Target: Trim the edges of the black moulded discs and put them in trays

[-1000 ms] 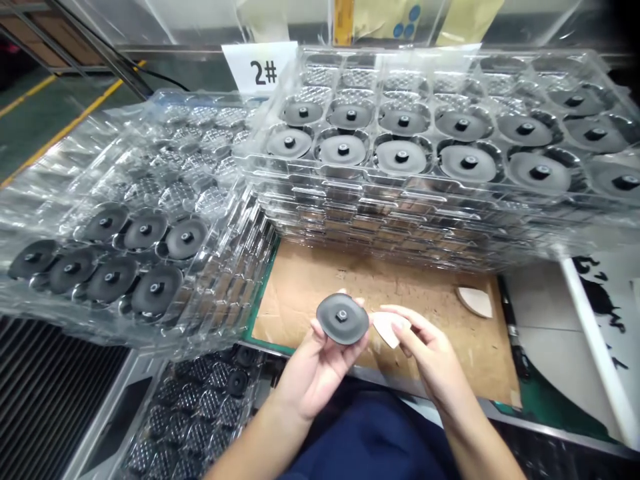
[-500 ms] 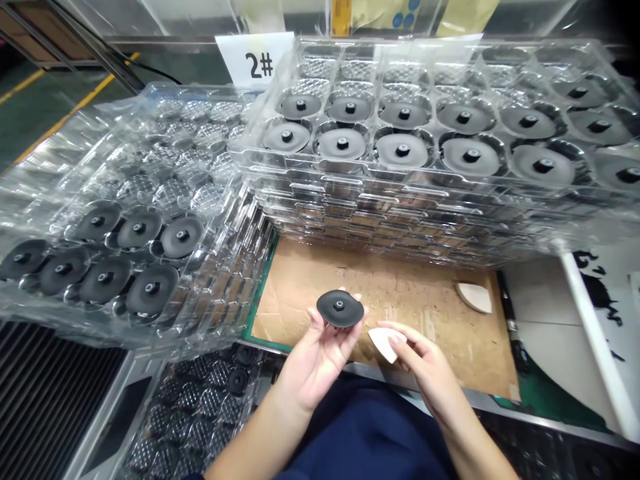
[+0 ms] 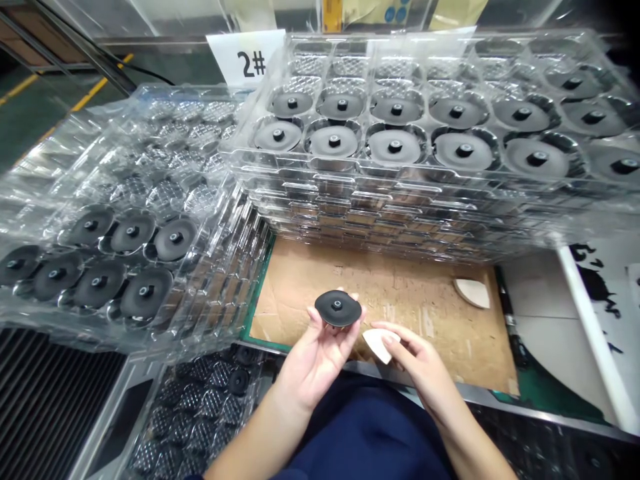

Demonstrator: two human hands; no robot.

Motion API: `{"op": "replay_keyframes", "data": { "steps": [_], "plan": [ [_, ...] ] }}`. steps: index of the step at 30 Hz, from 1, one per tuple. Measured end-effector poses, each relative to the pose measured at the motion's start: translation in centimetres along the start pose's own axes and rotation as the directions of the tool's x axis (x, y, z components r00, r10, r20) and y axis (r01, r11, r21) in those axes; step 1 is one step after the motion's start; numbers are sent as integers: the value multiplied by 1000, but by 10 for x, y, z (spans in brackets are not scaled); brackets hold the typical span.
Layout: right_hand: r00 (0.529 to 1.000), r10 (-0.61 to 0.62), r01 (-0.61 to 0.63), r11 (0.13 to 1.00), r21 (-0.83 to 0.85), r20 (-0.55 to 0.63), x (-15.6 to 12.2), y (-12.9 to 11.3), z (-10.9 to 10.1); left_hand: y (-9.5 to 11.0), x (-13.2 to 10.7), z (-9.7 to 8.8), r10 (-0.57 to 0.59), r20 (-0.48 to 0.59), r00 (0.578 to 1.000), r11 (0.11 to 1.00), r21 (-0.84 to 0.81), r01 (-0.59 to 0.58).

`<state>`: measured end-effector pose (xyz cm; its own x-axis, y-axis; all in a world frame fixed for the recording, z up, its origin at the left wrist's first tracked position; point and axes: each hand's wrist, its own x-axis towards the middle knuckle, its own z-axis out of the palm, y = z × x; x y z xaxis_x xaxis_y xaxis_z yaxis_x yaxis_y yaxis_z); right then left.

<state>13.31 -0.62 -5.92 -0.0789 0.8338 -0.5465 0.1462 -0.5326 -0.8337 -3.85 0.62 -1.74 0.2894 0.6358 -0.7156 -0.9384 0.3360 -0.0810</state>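
A black disc-shaped part [image 3: 345, 313] with a raised hub rests on the fingertips of my left hand [image 3: 320, 363], the thumb against its edge. Just to the right, my right hand [image 3: 420, 363] pinches a white, curved-edged triangular pad [image 3: 379, 344] between thumb and fingers. The pad is close to the disc but apart from it. Both hands are over the near edge of a brown cardboard sheet [image 3: 400, 287]. A similar pale pad [image 3: 473, 293] lies on the cardboard at the right.
Stacked clear plastic trays [image 3: 350, 170] holding black discs stand behind the cardboard. Another tray stack [image 3: 215, 267], partly filled, is at the left. A "2#" paper sign [image 3: 247, 60] stands behind them. Below left lies another tray [image 3: 200, 407]. A white-edged panel [image 3: 595, 333] is at the right.
My right hand has shifted slightly left with the white pad, nearer the disc. My left hand holds the disc almost unchanged. The whole view has moved a little.
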Motion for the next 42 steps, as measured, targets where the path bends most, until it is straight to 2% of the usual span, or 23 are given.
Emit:
{"op": "replay_keyframes", "data": {
  "steps": [13, 16, 19, 21, 22, 24, 25, 26, 27, 28, 30, 31, 34, 35, 38, 40, 42],
  "plan": [
    [999, -48, 49, 999, -11, 15, -1, -1, 6, 1, -1, -2, -4, 25, 1000, 1000, 29, 4],
    [996, -83, 83, 997, -7, -30, 0, -3, 4, 2, -2, -4, 12, 52, 999, 998, 58, -15],
    [980, -135, 136, 991, -3, -146, -3, -19, 0, 0, -3, -7, 45, 93, 995, 988, 141, -57],
    [935, -269, 258, 963, -78, -229, -8, -37, 1, -3, -4, -7, 85, 140, 987, 965, 233, -116],
    [891, -394, 367, 918, -151, -227, -11, -48, 3, -6, -5, -8, 114, 170, 979, 945, 284, -160],
    [743, -663, 614, 730, -300, -92, -16, -68, 8, -9, -6, -8, 177, 223, 959, 888, 383, -253],
    [668, -744, 701, 622, -349, 16, -18, -75, 10, -11, -7, -8, 202, 237, 950, 856, 429, -289],
    [626, -770, 748, 547, -377, 124, -21, -81, 11, -11, -8, -8, 223, 240, 945, 825, 469, -315],
    [618, -755, 760, 504, -410, 218, -23, -86, 11, -11, -9, -8, 243, 232, 942, 797, 506, -330],
    [637, -718, 746, 484, -458, 279, -25, -88, 10, -11, -10, -8, 265, 219, 939, 773, 533, -343],
    [680, -665, 703, 473, -531, 308, -29, -91, 7, -10, -12, -7, 309, 223, 925, 737, 558, -381],
    [676, -676, 703, 474, -530, 291, -30, -91, 6, -10, -13, -5, 315, 243, 918, 730, 556, -398],
    [608, -777, 757, 504, -415, 164, -33, -91, 6, -13, -14, 2, 270, 309, 912, 729, 552, -404],
    [606, -779, 764, 516, -386, 159, -34, -91, 5, -13, -15, 4, 256, 308, 916, 728, 561, -393],
    [674, -693, 727, 560, -398, 255, -39, -92, 0, -15, -16, 7, 279, 264, 923, 718, 582, -383],
    [707, -673, 692, 593, -412, 217, -42, -93, -3, -15, -16, 7, 299, 262, 917, 716, 574, -397],
    [671, -735, 706, 592, -388, 101, -43, -95, -3, -18, -15, 7, 272, 299, 915, 722, 565, -399]
  ]
}}
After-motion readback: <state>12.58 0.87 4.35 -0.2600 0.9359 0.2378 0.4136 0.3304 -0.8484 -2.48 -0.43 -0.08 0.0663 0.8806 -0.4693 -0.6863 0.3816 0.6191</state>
